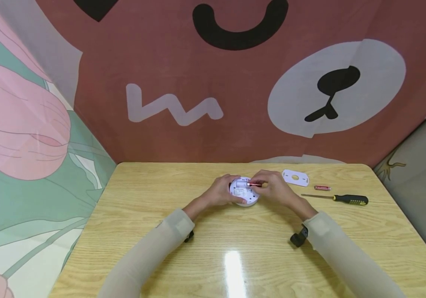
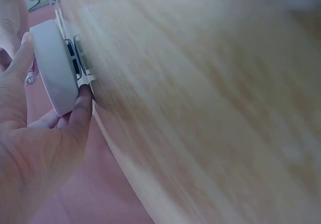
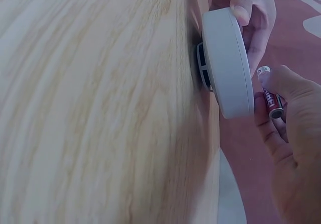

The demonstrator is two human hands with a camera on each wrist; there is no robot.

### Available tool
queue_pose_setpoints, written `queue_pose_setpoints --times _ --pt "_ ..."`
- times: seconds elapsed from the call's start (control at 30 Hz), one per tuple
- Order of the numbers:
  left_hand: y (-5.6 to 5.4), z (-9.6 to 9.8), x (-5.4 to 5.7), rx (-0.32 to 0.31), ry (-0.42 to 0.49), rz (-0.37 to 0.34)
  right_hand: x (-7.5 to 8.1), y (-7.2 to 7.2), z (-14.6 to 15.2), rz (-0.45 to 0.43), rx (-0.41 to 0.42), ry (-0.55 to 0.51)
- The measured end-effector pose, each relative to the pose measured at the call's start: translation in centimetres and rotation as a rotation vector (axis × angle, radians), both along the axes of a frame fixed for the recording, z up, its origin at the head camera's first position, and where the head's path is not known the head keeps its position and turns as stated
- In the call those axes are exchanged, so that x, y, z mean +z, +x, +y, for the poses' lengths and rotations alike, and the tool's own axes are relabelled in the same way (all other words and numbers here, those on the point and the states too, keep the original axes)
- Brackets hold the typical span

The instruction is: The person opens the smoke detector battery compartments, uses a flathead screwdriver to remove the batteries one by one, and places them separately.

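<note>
In the head view a round white smoke detector [image 1: 241,200] is held with its back up, printed label and battery slot showing. My left hand [image 1: 218,191] grips its left side, thumb at the near edge and fingers round the far side. My right hand [image 1: 275,188] pinches a red and silver AA battery [image 1: 254,184] right over the slot. In the right wrist view that battery [image 3: 271,99] sits between thumb and fingers, beside the back face of the smoke detector [image 3: 228,63]. The left wrist view shows the detector's white side [image 2: 55,68] and dark vents close over the table.
A white mounting plate [image 1: 289,174] with a central hole lies beyond my right hand. To its right are a second red battery [image 1: 322,188] and a screwdriver [image 1: 350,199] with a black and yellow handle. The wooden table [image 1: 142,190] meets a printed fabric backdrop [image 1: 183,145] behind.
</note>
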State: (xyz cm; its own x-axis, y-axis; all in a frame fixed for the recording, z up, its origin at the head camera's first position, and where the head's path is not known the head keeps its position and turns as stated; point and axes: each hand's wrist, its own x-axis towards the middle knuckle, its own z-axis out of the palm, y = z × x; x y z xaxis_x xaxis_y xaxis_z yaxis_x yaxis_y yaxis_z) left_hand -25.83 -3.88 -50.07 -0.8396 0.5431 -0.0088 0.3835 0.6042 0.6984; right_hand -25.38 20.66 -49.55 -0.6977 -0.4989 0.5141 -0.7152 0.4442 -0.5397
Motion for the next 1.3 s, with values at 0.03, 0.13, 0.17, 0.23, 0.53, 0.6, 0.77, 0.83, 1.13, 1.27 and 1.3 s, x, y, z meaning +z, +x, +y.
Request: queue_pose_setpoints --times 0.03,0.13,0.17,0.23,0.53,0.6,0.77,0.83,1.13,1.27,1.3 --pt "0.0 0.0 0.0 0.002 -0.001 0.000 0.0 0.0 0.1 -0.003 -0.001 -0.003" --pt "0.0 0.0 -0.1 0.005 -0.003 -0.001 -0.1 0.1 0.5 -0.003 -0.010 -0.005" --pt "0.0 0.0 0.0 0.006 -0.002 -0.001 -0.2 0.1 0.6 -0.004 -0.013 -0.006" --pt "0.0 0.0 0.0 0.006 0.001 -0.001 -0.1 0.2 0.9 -0.014 -0.017 -0.007" --pt "0.0 -0.1 -0.1 0.011 0.021 0.009 0.4 0.5 1.9 -0.018 -0.039 0.014" --pt "-0.1 -0.1 -0.1 0.011 0.027 0.012 0.6 0.6 2.1 -0.009 -0.050 0.022" --pt "-0.2 -0.1 -0.2 0.015 0.028 0.012 0.7 0.8 3.1 0.018 -0.060 0.033" --pt "-0.2 0.0 -0.2 0.017 0.025 0.008 0.6 0.8 3.6 0.031 -0.061 0.033" --pt "-0.2 0.0 -0.3 0.020 0.018 0.002 0.7 1.1 5.5 0.051 -0.105 0.050" --pt "-0.1 0.0 -0.3 0.016 0.018 0.002 0.5 1.3 6.2 0.048 -0.114 0.043" --pt "-0.1 0.0 -0.3 0.016 0.018 0.003 0.4 1.3 6.4 0.048 -0.116 0.042"
